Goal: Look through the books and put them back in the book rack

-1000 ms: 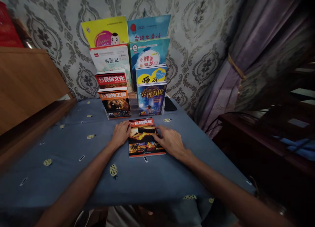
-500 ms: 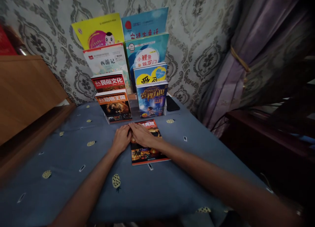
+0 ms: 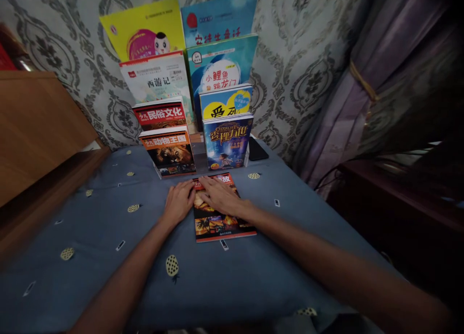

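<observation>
A thin book with an orange sunset cover (image 3: 221,223) lies flat on the blue tablecloth (image 3: 108,256). My left hand (image 3: 179,201) rests at the book's left edge, fingers curled against the spine side. My right hand (image 3: 221,195) lies flat across the book's upper half, fingers stretched toward the left hand and covering most of the title. Both hands touch near the book's top left corner.
A tiered stand against the patterned wall holds several upright books, the lion-cover book (image 3: 169,151) and a dark blue fantasy book (image 3: 226,141) in front. A black phone (image 3: 257,149) lies beside the stand. A wooden headboard (image 3: 36,126) is left, purple curtain (image 3: 348,92) right.
My right hand slid from the book's right edge across the cover to meet my left hand. The view moved closer to the stand.
</observation>
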Tool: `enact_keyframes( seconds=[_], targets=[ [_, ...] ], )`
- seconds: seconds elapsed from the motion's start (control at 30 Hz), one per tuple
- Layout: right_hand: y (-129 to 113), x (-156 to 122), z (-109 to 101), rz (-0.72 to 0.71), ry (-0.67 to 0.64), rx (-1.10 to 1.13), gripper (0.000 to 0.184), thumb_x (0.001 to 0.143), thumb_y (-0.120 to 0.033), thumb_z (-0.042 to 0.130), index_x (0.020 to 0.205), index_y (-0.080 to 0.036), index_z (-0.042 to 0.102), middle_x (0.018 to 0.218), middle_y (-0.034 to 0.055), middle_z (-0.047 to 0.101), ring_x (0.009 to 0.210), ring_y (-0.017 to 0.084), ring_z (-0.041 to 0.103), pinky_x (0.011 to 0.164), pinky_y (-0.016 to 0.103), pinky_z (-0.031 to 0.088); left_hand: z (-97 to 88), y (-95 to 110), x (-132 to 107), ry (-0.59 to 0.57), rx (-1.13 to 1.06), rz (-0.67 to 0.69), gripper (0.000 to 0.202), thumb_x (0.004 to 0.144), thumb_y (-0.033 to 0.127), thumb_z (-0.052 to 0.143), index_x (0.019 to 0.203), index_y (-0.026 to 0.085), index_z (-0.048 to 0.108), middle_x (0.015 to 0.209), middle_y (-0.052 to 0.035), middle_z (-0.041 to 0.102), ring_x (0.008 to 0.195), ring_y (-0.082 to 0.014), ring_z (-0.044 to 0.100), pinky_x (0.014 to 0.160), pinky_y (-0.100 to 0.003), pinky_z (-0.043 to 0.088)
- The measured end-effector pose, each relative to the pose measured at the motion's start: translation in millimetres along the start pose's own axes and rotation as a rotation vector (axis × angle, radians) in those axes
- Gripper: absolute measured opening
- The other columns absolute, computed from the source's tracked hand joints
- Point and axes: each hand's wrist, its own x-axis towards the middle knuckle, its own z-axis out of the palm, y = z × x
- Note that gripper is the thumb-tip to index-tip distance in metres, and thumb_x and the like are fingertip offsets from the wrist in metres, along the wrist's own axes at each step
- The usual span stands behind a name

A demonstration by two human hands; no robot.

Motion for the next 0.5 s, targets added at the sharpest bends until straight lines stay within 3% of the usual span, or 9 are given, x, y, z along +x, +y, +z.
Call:
enact_keyframes(
  seconds=[0.2,0.33,0.5],
  targets=[
    [40,-24,-19,0.114,0.057,0.018,0.05,0.097,-0.035,0.054,0.142,-0.013,0.051,0.147,0.0206,0.054,0.14,0.033,0.047,0.118,0.056,0.033,-0.3,-1,0,-0.005,-0.056,-0.016,0.03,0.096,0.021,0.05,0.12,0.021,0.068,0.136,-0.0104,0.065,0.123,-0.0282,0.061,0.1,-0.045,0.046],
    [67,-33,-29,0.119,0.03,0.122,0.046,0.099,-0.031,0.049,0.142,-0.018,0.053,0.146,0.0136,0.057,0.138,0.03,0.051,0.118,0.055,0.035,0.9,-2,0,-0.007,-0.058,-0.016,0.03,0.097,0.022,0.049,0.119,0.022,0.068,0.137,-0.0108,0.065,0.123,-0.0288,0.06,0.101,-0.046,0.046],
    [83,-32,-36,0.162,0.004,0.295,0.044,0.101,-0.028,0.041,0.142,-0.022,0.055,0.144,0.009,0.06,0.132,0.027,0.056,0.114,0.051,0.042,1.3,-2,0,-0.011,-0.05,-0.014,0.031,0.097,0.022,0.047,0.121,0.02,0.067,0.135,-0.012,0.065,0.123,-0.0298,0.06,0.101,-0.047,0.046]
  ],
)
